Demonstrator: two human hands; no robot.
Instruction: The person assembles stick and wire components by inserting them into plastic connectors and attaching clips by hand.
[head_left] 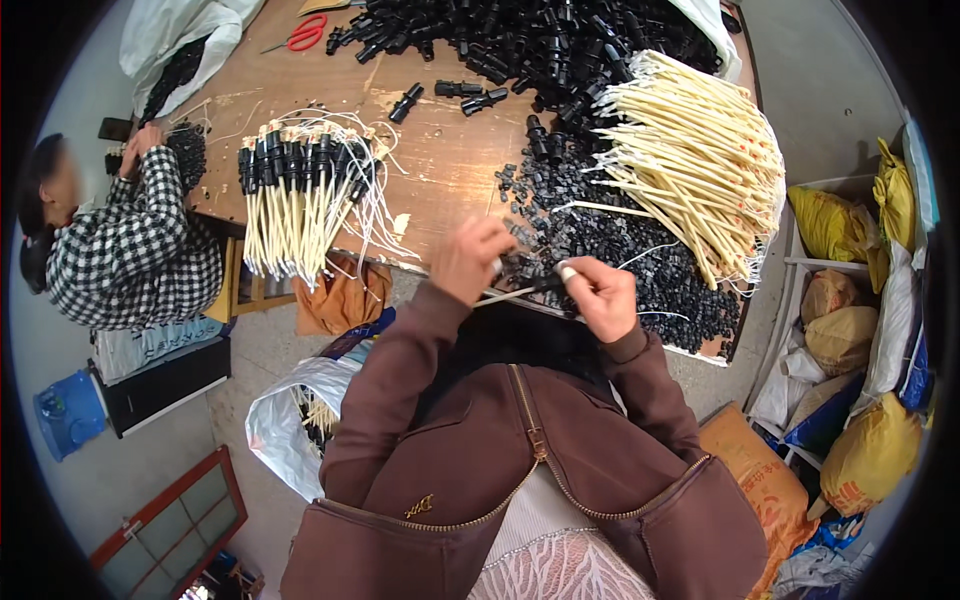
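Observation:
At the table's near edge my right hand is closed on a black plastic fitting. A thin cream tube runs out from it to the left, below my left hand. My left hand has its fingers curled beside the fitting, over the small black parts; what its fingertips hold is hidden. Both hands have a white covering on a finger. Loose small black clips spread beneath and beyond my hands. To the right lies a big stack of cream tubes with white cord ends.
Left on the wooden table stands a bundle of cream tubes with black fittings. Black fittings are heaped at the back, near red scissors. A co-worker sits at far left. Filled sacks line shelves at right.

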